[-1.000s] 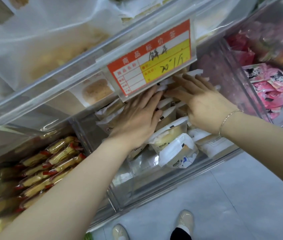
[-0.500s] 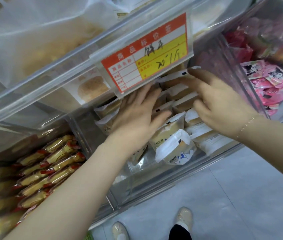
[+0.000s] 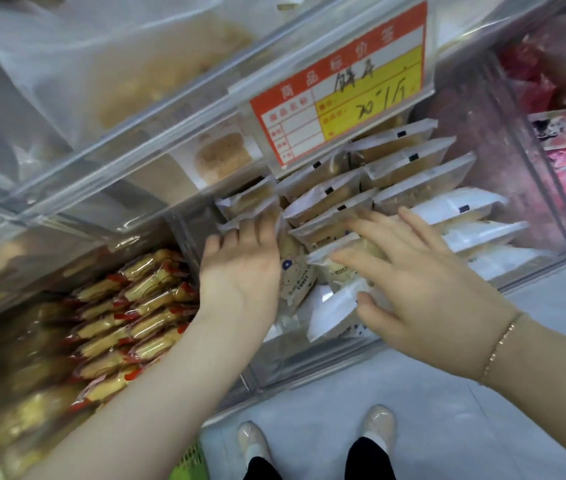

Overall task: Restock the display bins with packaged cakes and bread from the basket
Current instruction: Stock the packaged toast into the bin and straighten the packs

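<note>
Both hands have pulled back from under the price tag. Left hand, fingers loose, touches the packaged cakes at their 9 o'clock edge; right hand, fingers spread and released, rests on packs at 5 o'clock. Cakes stand in rows inside the clear bin. Green basket sits at 6 o'clock.

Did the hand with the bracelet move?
Yes. The right hand pulled back from under the orange price tag, toward the bin's front, onto the nearer toast packs.
</note>
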`<state>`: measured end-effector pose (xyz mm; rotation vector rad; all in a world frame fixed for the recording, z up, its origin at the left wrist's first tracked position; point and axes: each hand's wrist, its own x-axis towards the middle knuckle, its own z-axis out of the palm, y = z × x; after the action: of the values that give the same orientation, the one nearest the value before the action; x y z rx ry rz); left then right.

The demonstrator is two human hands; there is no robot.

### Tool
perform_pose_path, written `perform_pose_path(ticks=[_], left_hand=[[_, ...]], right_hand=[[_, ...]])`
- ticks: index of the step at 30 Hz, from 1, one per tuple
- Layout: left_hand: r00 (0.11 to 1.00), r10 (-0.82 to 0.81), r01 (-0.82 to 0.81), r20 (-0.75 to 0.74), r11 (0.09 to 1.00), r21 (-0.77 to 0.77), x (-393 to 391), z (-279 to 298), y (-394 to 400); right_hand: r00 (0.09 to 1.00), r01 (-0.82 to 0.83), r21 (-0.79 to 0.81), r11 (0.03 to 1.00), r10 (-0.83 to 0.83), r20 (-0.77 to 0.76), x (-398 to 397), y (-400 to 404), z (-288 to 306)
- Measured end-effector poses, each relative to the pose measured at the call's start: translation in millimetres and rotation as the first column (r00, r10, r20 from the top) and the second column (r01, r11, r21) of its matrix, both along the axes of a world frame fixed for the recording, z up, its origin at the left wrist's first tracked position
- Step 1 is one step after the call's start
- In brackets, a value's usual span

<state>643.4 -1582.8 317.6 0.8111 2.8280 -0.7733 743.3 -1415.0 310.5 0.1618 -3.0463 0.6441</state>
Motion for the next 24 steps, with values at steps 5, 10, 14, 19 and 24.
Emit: perform_pose_path(ticks=[5, 10, 14, 19, 24], left_hand=[[0.998, -0.004, 0.006, 0.057, 0.999, -0.032, -30.3, -10.9, 14.6], [0.995, -0.082, 0.083, 0.049, 0.996, -0.017, -42.0, -11.2, 19.9], [0.981, -0.170, 0.169, 0.095, 0.985, 0.023, -48.4, -9.1, 15.1], [0.937, -0.337, 0.343, 0.092, 0.938, -0.055, -45.5, -7.8, 12.1], [0.973, -0.181, 0.207, 0.144, 0.959, -0.192, -41.2, 3.0, 23.5]], right_hand=[[0.977, -0.141, 0.127, 0.982, 0.117, 0.179, -9.7, -5.5, 4.1], [0.997, -0.032, 0.150, 0.988, 0.022, 0.071, -12.3, 22.4, -10.1], [0.996, -0.018, 0.195, 0.981, 0.001, 0.090, -11.1, 15.8, -9.8], [0.982, 0.001, 0.340, 0.941, -0.064, 0.175, -14.1, 4.0, 2.8], [0.946, -0.019, 0.409, 0.912, -0.116, 0.302, -26.9, -11.6, 19.3]])
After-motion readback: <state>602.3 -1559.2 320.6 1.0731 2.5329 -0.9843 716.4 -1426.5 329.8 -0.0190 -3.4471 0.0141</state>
